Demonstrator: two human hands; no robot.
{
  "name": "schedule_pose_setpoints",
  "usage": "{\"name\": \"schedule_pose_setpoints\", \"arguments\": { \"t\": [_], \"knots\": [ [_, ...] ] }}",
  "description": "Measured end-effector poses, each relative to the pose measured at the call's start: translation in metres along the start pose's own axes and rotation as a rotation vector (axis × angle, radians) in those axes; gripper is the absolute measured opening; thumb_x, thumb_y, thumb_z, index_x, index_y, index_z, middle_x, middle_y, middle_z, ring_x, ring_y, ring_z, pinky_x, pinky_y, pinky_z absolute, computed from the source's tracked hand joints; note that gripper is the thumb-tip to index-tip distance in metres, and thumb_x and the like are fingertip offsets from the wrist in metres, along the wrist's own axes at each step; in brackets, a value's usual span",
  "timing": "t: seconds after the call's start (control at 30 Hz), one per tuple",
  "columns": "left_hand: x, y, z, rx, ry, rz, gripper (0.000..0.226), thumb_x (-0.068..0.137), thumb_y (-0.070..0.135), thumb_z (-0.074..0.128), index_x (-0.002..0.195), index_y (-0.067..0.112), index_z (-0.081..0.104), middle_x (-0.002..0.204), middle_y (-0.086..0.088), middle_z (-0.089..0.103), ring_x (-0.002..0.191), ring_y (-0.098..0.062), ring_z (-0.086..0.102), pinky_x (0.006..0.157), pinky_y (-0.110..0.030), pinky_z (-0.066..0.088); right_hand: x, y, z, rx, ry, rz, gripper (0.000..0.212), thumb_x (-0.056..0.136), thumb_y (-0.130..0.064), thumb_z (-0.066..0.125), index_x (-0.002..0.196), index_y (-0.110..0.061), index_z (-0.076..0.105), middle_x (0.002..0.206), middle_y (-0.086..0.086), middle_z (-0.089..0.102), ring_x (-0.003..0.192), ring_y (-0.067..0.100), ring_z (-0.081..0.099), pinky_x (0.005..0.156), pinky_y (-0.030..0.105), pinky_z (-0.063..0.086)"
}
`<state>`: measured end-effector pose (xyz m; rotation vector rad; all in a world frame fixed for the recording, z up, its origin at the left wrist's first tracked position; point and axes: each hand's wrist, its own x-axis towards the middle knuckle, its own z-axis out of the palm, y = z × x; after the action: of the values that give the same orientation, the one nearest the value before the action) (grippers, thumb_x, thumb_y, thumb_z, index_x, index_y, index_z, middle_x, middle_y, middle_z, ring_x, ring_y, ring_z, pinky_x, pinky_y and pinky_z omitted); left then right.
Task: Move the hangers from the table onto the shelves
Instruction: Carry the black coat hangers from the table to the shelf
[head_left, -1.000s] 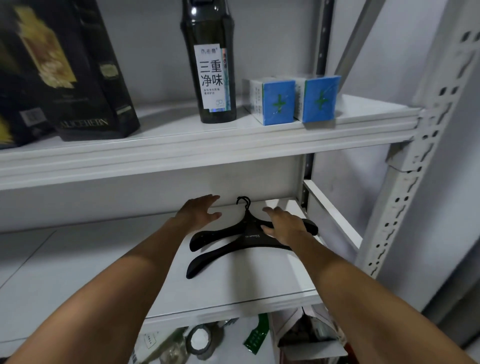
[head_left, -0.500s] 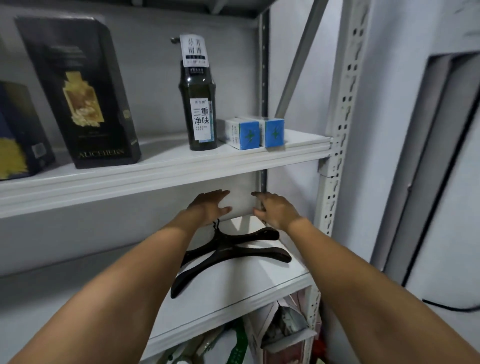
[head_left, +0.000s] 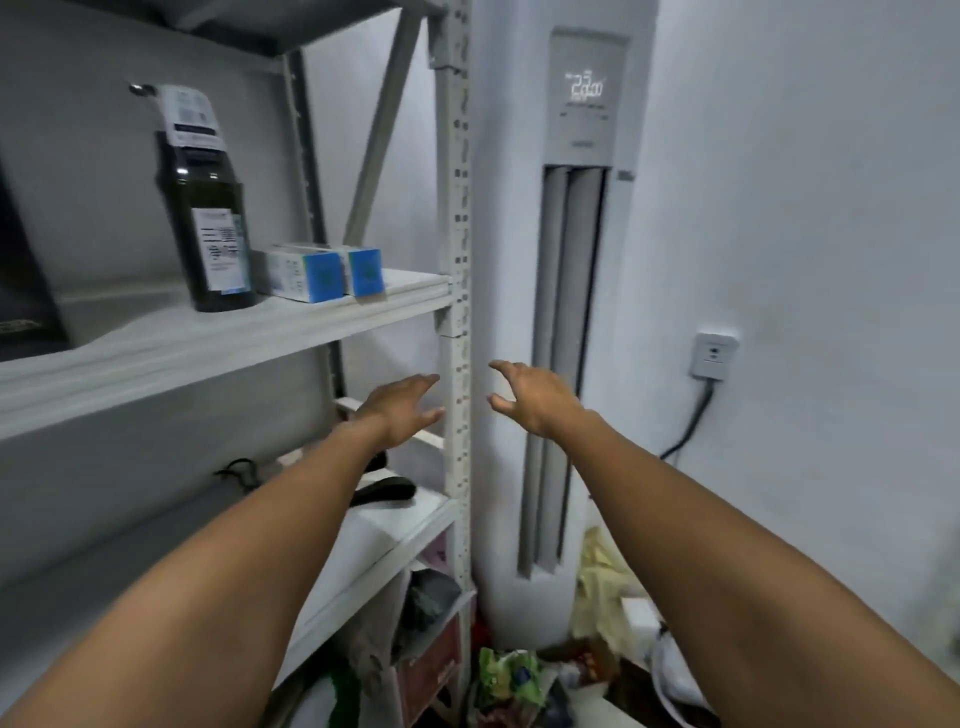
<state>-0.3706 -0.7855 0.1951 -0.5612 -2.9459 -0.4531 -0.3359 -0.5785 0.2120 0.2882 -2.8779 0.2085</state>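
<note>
1. White metal shelving unit (head_left: 457, 312) fills the left side, with a tall standing air conditioner (head_left: 582, 208) just to its right.
2. Left hand (head_left: 402, 410) and right hand (head_left: 535, 397) hang in the air on either side of the rack's front post. Each grip is wide open, fingers spread, holding nothing.
3. Black hangers (head_left: 384, 489) lie on the lower shelf (head_left: 410, 519), mostly hidden behind the left forearm and apart from both hands.
4. Dark bottle (head_left: 210, 223) and two blue-ended boxes (head_left: 327, 270) sit one shelf up.
</note>
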Motion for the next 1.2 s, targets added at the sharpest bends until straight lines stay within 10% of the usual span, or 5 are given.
{"name": "schedule_pose_setpoints", "arguments": {
  "t": [1.2],
  "knots": [
    [0.039,0.582,0.153,-0.13,-0.272,1.081,0.059,0.097,0.041,0.045,0.149,0.023,0.025,0.155,0.001,0.029,0.141,-0.022,0.031,0.116,-0.034,0.026,-0.415,0.355,-0.126,-0.265,0.125,1.213,0.05,0.101,-0.04,0.038,0.146,-0.018,0.032,0.14,0.01,0.046,0.121,0.031,0.05,0.096,0.041,0.038]
  ]
}}
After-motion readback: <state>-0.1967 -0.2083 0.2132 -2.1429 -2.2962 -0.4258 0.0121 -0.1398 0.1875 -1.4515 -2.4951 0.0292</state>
